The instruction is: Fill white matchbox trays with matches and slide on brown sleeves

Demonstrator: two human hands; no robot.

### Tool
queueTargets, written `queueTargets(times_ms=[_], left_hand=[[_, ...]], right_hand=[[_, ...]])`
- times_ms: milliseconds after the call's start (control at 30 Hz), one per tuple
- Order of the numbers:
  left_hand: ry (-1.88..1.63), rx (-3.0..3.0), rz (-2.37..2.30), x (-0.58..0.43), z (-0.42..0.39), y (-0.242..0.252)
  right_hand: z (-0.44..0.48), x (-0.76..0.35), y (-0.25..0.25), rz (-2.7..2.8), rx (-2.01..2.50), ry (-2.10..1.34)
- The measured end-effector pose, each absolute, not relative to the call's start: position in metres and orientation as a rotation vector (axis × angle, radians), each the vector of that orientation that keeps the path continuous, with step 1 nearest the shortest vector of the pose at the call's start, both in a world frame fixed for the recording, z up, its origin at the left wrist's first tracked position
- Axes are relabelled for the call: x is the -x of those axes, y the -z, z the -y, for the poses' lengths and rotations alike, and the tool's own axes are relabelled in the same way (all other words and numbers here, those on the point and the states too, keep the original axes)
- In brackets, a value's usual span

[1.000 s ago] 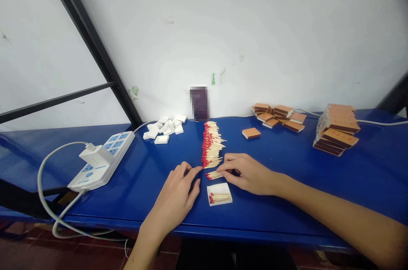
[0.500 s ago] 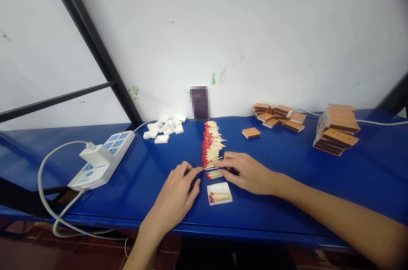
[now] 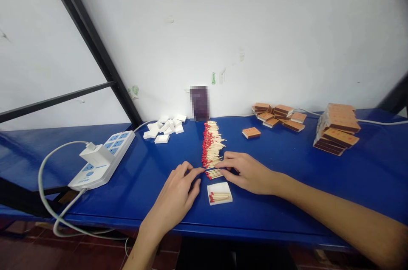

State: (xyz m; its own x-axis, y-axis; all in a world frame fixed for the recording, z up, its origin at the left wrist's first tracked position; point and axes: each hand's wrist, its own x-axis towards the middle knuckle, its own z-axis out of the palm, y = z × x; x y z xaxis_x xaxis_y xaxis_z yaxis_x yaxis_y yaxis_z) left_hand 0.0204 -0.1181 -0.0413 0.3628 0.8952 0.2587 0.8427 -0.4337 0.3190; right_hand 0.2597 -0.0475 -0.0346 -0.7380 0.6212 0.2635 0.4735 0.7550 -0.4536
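Note:
A long row of red-headed matches (image 3: 213, 144) runs back toward the wall, heads to the left. At its near end a small group of matches (image 3: 214, 173) lies slightly apart on the table. My left hand (image 3: 175, 189) is open, its index fingertip touching the head side of these matches and its thumb spread away. From the right, my right hand (image 3: 247, 173) has its index fingertip at the row's near end and its thumb at the plain ends of the small group, with a gap between them. Just in front lies a white matchbox tray (image 3: 219, 187) with several matches in it.
White trays (image 3: 162, 139) are heaped at the back left. Orange matchboxes (image 3: 251, 133) lie at the back right, with a bigger stack (image 3: 339, 125) farther right. A white power strip (image 3: 105, 159) with a plugged-in charger and cable is at the left. A pixelated dark object (image 3: 200, 103) leans on the wall.
The nearest matches between my index fingertips have shifted slightly toward me, closer to the small group. Both hands stay almost in place.

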Motion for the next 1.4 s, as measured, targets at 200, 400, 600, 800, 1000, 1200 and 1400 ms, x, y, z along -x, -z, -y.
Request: queueTargets(times_ms=[200,400,600,800,1000,1200,1400], left_hand=[[-0.593,-2.486,-1.580,-0.0200,0.1179,0.0411],[-0.585,-2.478,-1.557,-0.0202,0.1180,0.0403],[-0.558,-2.452,-1.543,-0.0199,0.1186,0.0393],[-0.570,-2.460,-1.527,-0.0190,0.1183,0.0391],[-0.537,-2.450,-1.529,-0.0197,0.1185,0.0396],[-0.483,-2.487,-1.548,-0.0212,0.1187,0.0385],[-0.409,-2.496,-1.561,-0.0210,0.1184,0.0378]], right_hand=[[0.0466,-0.2601,0.0354,2.560,0.822,-0.501],[0.0469,-0.2603,0.0354,2.559,0.822,-0.492],[0.0471,-0.2601,0.0363,2.518,0.804,-0.522],[0.0476,-0.2598,0.0347,2.532,0.821,-0.522],[0.0476,-0.2601,0.0346,2.546,0.829,-0.518],[0.0470,-0.2600,0.0343,2.553,0.837,-0.509],[0.0462,-0.2598,0.0367,2.551,0.828,-0.506]])
